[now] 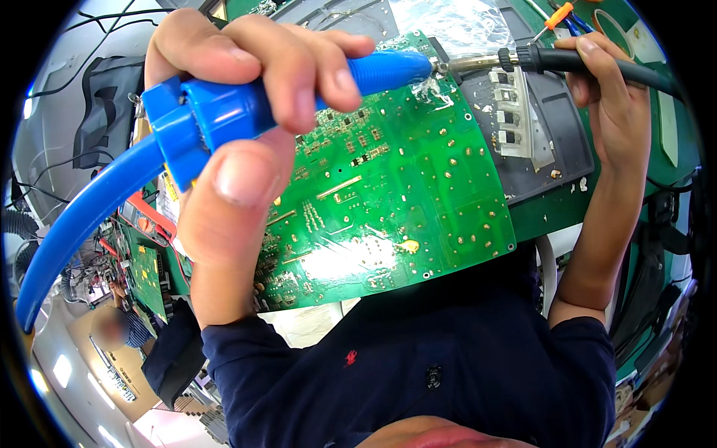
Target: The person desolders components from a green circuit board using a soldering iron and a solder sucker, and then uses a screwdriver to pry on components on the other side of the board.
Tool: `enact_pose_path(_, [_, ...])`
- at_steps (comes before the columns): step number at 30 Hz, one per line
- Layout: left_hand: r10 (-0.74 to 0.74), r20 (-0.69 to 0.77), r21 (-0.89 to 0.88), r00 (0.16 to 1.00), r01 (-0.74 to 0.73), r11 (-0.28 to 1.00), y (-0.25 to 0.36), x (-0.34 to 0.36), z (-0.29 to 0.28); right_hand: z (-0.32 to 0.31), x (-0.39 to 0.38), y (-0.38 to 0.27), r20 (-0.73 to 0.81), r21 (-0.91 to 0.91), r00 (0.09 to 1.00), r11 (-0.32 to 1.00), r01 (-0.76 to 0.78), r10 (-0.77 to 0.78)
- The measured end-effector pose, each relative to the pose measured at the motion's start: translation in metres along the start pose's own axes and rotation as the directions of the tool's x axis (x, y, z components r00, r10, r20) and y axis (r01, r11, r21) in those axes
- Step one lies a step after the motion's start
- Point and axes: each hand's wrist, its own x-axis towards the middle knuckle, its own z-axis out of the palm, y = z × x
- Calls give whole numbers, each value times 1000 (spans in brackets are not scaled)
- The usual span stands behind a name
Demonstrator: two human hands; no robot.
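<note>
My left hand (250,112) is wrapped round a blue plastic tool (231,110) with a ribbed, tapered nozzle and a long curved blue tail at the left. In my right hand (609,82) is a black-handled soldering iron (549,60), its metal shaft pointing left. The iron's tip and the nozzle's end come together over the far edge of a large green circuit board (448,194). Shiny whitish material (433,89) lies beside that spot. The board lies tilted before me, solder side up, with its left part hidden behind my left hand and wrist.
Under the board's far edge lies a dark grey mat (564,149) bearing a strip of pale parts (511,112) and scattered bits. Clear plastic film (455,22) and an orange-handled screwdriver (559,15) lie farther back. A red-cased meter (146,220) and another green board (148,276) are at left. Another person (119,328) is in the background.
</note>
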Motion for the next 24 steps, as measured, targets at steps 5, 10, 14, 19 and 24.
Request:
enact_pose_path(5, [35, -112, -143, 993, -51, 988, -14, -8, -3, -1, 0, 1, -24, -3, 999, 1000, -25, 25])
enact_pose_path(10, [84, -278, -322, 957, -175, 930, -29, -22, -9, 0, 1, 0, -7, -15, 1000, 1000, -27, 27])
enact_pose_path(14, [-3, -150, -176, 989, -23, 984, -11, -5, -7, -3, 1, 2, 14, 3, 999, 999, -32, 32])
enact_pose_path(19, [100, -168, -310, 981, -149, 939, -26, -20, -16, 0, 1, 1, 0, 23, 999, 999, -46, 46])
enact_pose_path(24, [-57, -40, -48, 998, 55, 997, -2, -2, -10, -1, 1, 2, -14, 30, 997, 997, -76, 76])
